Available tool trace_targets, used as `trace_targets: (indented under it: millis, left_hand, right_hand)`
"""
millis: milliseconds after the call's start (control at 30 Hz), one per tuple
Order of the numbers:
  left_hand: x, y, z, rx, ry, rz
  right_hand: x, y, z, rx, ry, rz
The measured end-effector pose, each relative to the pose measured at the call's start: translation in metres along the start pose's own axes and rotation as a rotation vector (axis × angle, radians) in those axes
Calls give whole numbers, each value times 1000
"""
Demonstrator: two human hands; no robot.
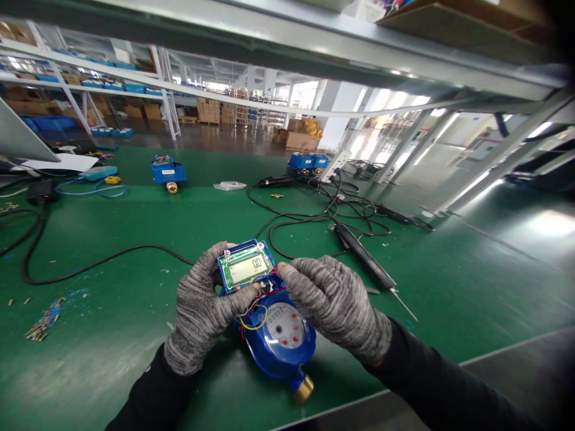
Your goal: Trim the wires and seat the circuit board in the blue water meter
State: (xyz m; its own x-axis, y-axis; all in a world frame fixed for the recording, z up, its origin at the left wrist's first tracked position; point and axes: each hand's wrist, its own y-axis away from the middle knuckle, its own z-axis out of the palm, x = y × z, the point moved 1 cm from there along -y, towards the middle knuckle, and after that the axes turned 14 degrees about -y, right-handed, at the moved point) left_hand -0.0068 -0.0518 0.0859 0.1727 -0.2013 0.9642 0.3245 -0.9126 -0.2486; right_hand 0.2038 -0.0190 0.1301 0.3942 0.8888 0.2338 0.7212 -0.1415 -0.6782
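A blue water meter [279,335] with a round dial and a brass fitting lies on the green bench in front of me. Above it tilts a green circuit board [245,267] with a lit LCD, joined to the meter by thin coloured wires. My left hand [202,305], in a grey knit glove, is closed round the board's left side with the thumb across its lower edge. My right hand [335,302], gloved the same, grips the board's right corner and the meter's top.
An electric screwdriver [366,266] lies right of my hands, its black cables looping behind. Another blue meter [168,172] stands at the back left, two more [309,161] at the back. Wire scraps [42,320] litter the left. The bench edge [404,383] runs close at the lower right.
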Motion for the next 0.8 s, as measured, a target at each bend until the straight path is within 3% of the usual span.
trace_targets:
  millis: [100, 233, 400, 500, 667, 800]
  left_hand:
    - [-2, 1, -2, 11, -67, 46]
    - [1, 0, -4, 4, -198, 135]
    - [7, -2, -8, -18, -382, 283]
    - [8, -1, -10, -15, -433, 334]
    - [5, 0, -9, -62, -327, 263]
    - [-1, -2, -9, -69, -260, 214]
  right_hand:
    - [-2, -4, -4, 41, -12, 1]
    - [-2, -20, -11, -6, -115, 83]
    - [8, -47, -23, -192, -291, 141]
    - [22, -55, -24, -289, -535, 277]
    - [43, -49, -18, -394, -955, 596]
    - [49, -39, -15, -462, -995, 559]
